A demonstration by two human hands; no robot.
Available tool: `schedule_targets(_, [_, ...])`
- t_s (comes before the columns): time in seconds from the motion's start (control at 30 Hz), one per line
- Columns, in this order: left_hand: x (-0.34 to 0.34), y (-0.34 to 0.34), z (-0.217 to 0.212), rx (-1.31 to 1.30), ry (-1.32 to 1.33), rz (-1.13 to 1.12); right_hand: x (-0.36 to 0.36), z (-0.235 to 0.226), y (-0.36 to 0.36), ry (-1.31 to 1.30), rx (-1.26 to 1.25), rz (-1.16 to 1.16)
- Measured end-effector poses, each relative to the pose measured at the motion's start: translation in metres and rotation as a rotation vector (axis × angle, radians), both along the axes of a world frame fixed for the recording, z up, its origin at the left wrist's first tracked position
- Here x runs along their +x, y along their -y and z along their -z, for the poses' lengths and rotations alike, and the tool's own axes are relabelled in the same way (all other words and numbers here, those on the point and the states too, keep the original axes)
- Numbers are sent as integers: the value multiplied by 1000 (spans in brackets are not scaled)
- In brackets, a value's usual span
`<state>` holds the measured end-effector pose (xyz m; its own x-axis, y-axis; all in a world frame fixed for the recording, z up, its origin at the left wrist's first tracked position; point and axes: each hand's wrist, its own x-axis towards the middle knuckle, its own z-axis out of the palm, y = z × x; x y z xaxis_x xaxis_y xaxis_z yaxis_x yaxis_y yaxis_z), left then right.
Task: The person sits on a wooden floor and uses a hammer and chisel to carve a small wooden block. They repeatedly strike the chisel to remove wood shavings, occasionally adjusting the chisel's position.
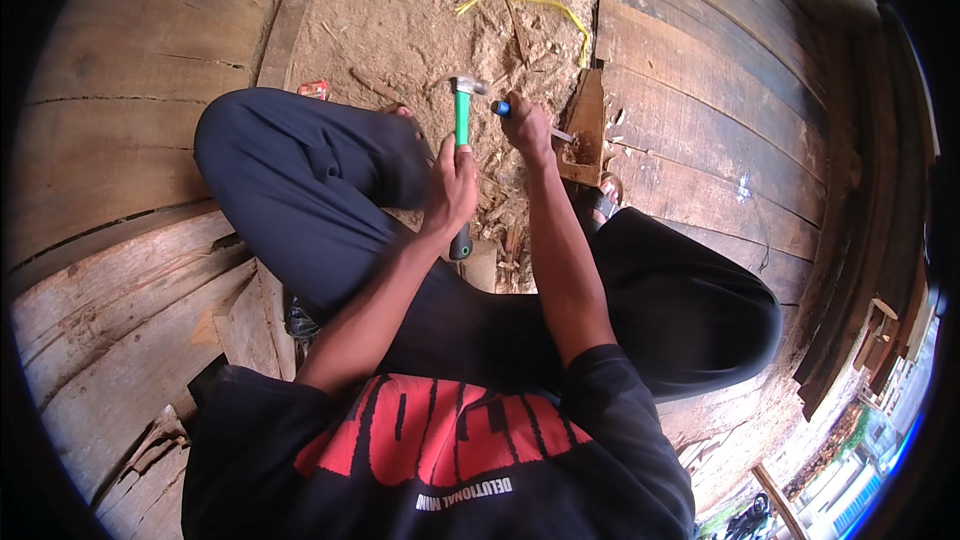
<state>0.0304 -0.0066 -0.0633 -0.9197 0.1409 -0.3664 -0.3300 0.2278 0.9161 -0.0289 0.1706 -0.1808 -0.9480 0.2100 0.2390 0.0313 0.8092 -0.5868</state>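
My left hand (454, 187) is closed around a claw hammer (461, 118) with a green handle and a black grip end. The hammer's metal head points away from me, close to the left of my right hand (528, 128). That right hand is wrapped round the handle of a chisel (501, 109), whose blue end faces the hammer head. The chisel's metal blade sticks out to the right, at the hollowed part of a brown piece of wood (589, 105). Whether the blade's tip touches the wood I cannot tell.
Sawdust and wood chips cover the ground (420, 0). Plank surfaces (700, 130) lie to the right, and more boards (120, 110) to the left. A yellow strap (535, 1) lies at the far side. My bent legs (300, 180) frame the work spot.
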Motion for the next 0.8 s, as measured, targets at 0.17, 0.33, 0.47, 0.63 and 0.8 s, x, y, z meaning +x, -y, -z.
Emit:
schedule_targets(0.17, [-5, 7, 25, -156, 10, 136, -2, 7, -2, 63, -13, 4])
schedule_targets(0.33, [-2, -2, 17, -192, 14, 37, -1, 15, -2, 58, -17, 1])
schedule_targets(0.47, [-9, 0, -15, -63, 237, 75, 1, 10, 0, 16, 22, -13])
schedule_targets(0.63, [-14, -1, -17, -95, 296, 117, 0, 30, -4, -9, 32, 21])
schedule_targets(0.8, [-10, 0, -20, 151, 403, -37, 2, 18, -3, -14, 9, -3])
